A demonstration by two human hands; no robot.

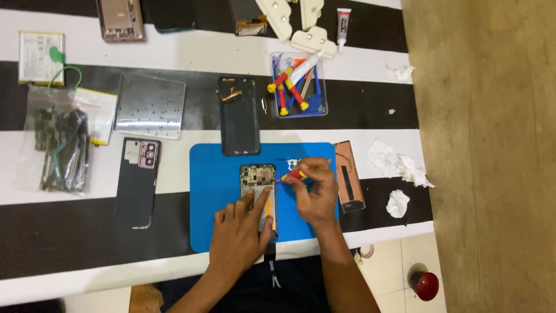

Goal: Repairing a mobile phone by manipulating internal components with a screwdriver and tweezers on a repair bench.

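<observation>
Opened phone [259, 191] flat on the blue mat [208, 191], near the front edge of the striped surface [87, 232]. Back removed, circuit board exposed at the top end. Likely light, thin and stiff, but fragile inside: small parts and connectors easily scratched or bent. Smooth frame, probably prone to sliding on the mat. Best held by the long edges or pressed flat over the lower half, away from the board.

Left hand [237, 235] laid on the phone's lower part, fingers [262, 200] slightly spread and stretched flat, pinning it down. Right hand [313, 194] just beside the phone, fingers curled and pressed together, pinching a small red-and-yellow screwdriver [294, 174] with the tip aimed at the upper right edge of the board; actual contact too small to tell.

Second phone [238, 116] at the mat's far edge, tool tray [298, 87] beyond it.
</observation>
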